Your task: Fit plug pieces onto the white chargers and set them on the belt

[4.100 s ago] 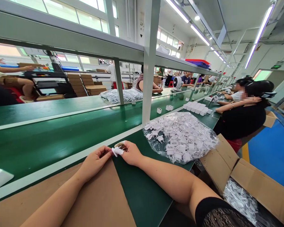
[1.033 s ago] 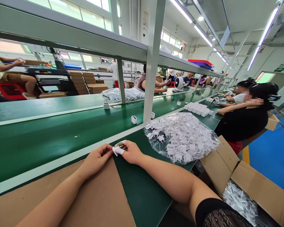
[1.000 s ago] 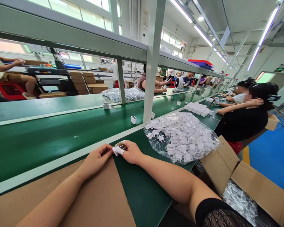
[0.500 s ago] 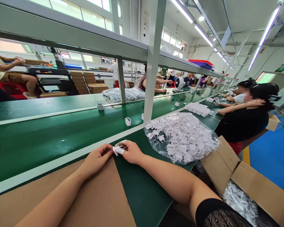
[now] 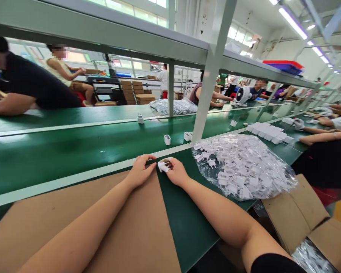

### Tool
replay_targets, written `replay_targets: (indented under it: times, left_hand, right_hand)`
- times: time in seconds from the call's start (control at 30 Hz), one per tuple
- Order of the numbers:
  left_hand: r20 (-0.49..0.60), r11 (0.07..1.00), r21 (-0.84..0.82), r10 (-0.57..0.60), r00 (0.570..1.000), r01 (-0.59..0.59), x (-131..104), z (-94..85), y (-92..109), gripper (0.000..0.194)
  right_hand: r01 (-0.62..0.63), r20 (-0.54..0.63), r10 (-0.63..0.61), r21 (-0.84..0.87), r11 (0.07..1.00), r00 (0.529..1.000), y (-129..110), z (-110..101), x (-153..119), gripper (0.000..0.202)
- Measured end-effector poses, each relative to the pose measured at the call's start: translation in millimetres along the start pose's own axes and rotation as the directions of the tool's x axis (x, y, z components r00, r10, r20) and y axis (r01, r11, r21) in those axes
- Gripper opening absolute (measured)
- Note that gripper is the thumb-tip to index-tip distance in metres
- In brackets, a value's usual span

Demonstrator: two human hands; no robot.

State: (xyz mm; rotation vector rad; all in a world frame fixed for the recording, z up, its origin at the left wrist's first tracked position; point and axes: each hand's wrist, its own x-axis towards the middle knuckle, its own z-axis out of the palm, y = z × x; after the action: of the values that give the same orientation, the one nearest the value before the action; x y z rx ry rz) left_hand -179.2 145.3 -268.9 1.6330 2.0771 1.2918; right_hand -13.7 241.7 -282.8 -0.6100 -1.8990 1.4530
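My right hand (image 5: 176,171), with white finger covers on its thumb and a fingertip, pinches a small white plug part (image 5: 160,166); the fingers partly hide it. Just left of that part is my left hand (image 5: 142,171), its thumb and index finger apart and nothing visible between them. Both hands are over the near edge of a cardboard sheet (image 5: 108,227) on the green bench. To the right, a clear plastic bag (image 5: 244,167) lies spread with a heap of white plug parts, some showing two pins.
White adapter housings (image 5: 167,140) stand on the green conveyor (image 5: 59,155) beyond a pale rail. A shelf post (image 5: 213,76) rises ahead. White blocks (image 5: 268,132) sit in rows at the right. An open carton (image 5: 295,212) is below, right. Co-workers sit on both sides.
The view has swung left, so the scene sits further right, and a person in black appears at far left. My left fingers have come away from the plug part, which stays in my right hand.
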Motion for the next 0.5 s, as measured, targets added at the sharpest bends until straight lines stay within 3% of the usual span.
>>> replay_targets:
  times: [0.17,0.27,0.37,0.5]
  left_hand:
    - [-0.074,0.981,0.151,-0.115,0.991,0.125,7,7.8,-11,0.031]
    - [-0.19,0.924,0.266,-0.229,0.955,0.274,19,7.3,-17,0.032]
    - [-0.267,0.879,0.304,-0.292,0.918,0.368,45,5.8,-18,0.041]
    - [-0.252,0.834,0.377,-0.326,0.911,0.403,96,16.3,-7,0.065]
  right_hand:
    - [0.004,-0.001,-0.004,-0.026,1.0,1.0,-2,1,0,0.02]
    - [0.001,-0.007,-0.001,-0.026,1.0,1.0,-2,3,-1,0.016]
    - [0.003,-0.021,-0.005,-0.057,0.998,1.0,0,5,-2,0.014]
    - [0.006,-0.036,-0.011,-0.119,0.993,0.999,2,7,-2,0.015]
